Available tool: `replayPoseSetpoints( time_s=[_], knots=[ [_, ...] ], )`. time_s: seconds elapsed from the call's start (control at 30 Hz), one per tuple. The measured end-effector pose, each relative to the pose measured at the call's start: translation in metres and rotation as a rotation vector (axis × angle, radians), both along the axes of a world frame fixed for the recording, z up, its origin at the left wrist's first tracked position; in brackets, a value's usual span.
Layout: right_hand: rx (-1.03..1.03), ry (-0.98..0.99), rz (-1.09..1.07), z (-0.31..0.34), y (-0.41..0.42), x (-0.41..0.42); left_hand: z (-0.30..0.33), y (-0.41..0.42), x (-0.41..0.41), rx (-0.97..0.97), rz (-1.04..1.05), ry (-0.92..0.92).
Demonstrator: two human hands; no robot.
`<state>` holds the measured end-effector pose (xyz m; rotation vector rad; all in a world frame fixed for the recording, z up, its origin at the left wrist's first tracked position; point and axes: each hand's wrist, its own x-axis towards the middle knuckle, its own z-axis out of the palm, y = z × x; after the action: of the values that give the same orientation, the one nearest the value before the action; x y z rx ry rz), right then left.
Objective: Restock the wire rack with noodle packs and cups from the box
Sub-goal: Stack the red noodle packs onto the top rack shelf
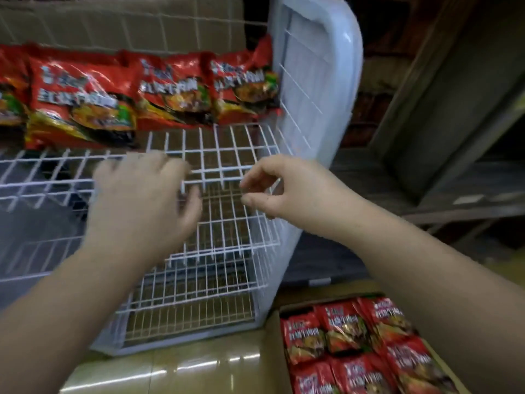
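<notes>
- Box [277, 336], cardboard, on the floor at my lower right, beside the foot of the rack: filled with red noodle packs [343, 328] lying in rows, faces up.
- Floor [181, 368]: glossy yellowish tiles with light streaks reflected on them.
- My left hand [142, 200]: held over the front part of the upper wire shelf, fingers spread and loose, gripping nothing; blurred, so I cannot tell whether the fingertips touch the wire.
- My right hand [287, 189]: just right of the left, over the same shelf's front right corner, thumb and forefinger loosely curved toward each other with nothing between them.
- Wire rack [227, 155]: white grid shelves stacked in tiers, with a white plastic side panel [318, 81] at the right end.
- Shelved packs [176, 86]: a row of the same red noodle packs leaning along the back of the upper shelf, reaching to the side panel.
- Brown cardboard [119, 18]: behind the rack's wire back.
</notes>
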<state>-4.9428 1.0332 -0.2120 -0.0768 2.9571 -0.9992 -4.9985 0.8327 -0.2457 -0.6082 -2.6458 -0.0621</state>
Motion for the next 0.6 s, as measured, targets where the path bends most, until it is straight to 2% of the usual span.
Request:
replayPoseSetpoints(
  time_s=[0.1, 0.23, 0.37, 0.6],
  knots=[
    [0.016, -0.057, 0.018, -0.028, 0.034, 0.031, -0.022, 0.009, 0.018, 0.034, -0.009, 0.051],
    [0.0, -0.108, -0.012, -0.07, 0.071, 0.054, -0.066, 0.053, 0.055, 0.039, -0.194, 0.1],
    [-0.005, -0.139, -0.055, -0.118, 0.107, 0.064, -0.119, 0.103, 0.072, -0.026, -0.338, 0.057],
    [0.025, -0.227, -0.139, -0.236, 0.163, 0.082, -0.226, 0.168, 0.09, -0.151, -0.495, -0.079]
  ],
)
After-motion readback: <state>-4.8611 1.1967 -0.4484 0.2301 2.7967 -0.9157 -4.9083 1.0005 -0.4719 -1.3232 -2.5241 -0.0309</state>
